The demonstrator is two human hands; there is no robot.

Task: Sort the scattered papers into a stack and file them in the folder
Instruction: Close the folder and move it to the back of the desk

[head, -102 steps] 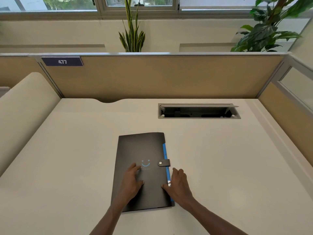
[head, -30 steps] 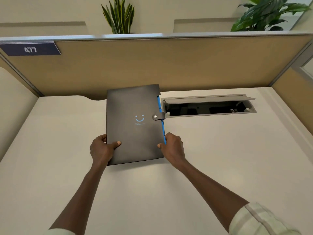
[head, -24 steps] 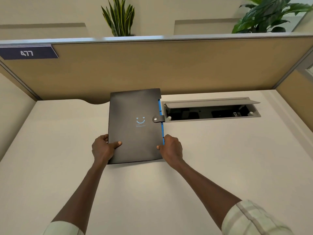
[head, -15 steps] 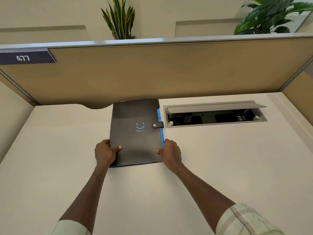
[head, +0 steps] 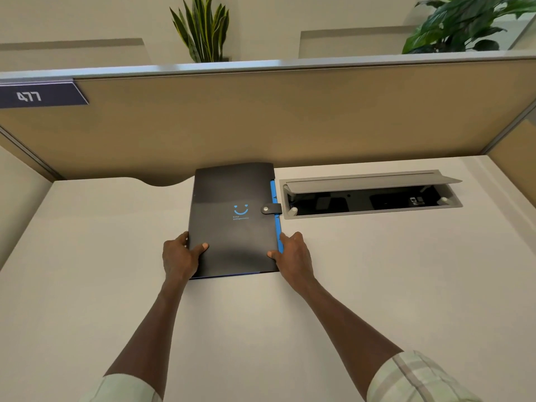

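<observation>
A black folder [head: 232,198] with a blue smiley print and blue right edge lies flat on the white desk [head: 377,271], its far end against the partition. A snap strap [head: 271,209] holds it closed. My left hand [head: 179,256] grips its lower left edge, thumb on top. My right hand [head: 293,255] grips the lower right edge by the blue strip, thumb on the cover. No loose papers are in sight.
An open grey cable hatch [head: 371,192] is sunk into the desk just right of the folder. A tan partition [head: 290,117] with a "477" label [head: 37,95] closes the far side. Plants [head: 203,27] stand behind it.
Both hands carried the folder away from me and lowered it from tilted up to flat on the desk by the partition. The grips stayed the same.
</observation>
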